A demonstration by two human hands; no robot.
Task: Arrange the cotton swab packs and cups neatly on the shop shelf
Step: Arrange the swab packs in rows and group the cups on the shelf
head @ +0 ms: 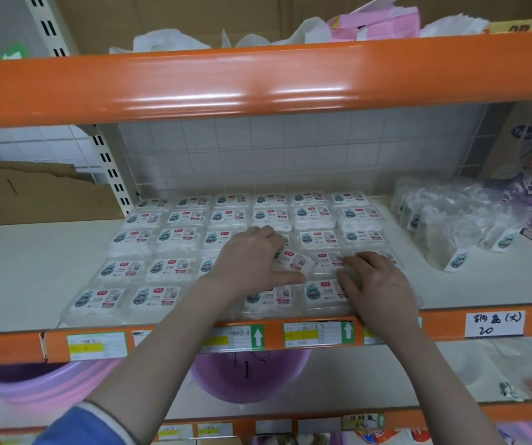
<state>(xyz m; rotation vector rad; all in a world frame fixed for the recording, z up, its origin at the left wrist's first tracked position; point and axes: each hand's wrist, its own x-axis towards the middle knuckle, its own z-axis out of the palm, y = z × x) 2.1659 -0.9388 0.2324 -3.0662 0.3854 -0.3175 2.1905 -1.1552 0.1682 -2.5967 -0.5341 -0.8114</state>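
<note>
Head view: a skewed cotton swab pack (292, 259) lies atop the grid of packs (174, 239), long axis angled across the rows, pinched by the left hand (252, 261); the right hand (375, 284) presses flat just beside.

Orange shelf beam (258, 88), purple basins (245, 377)
</note>
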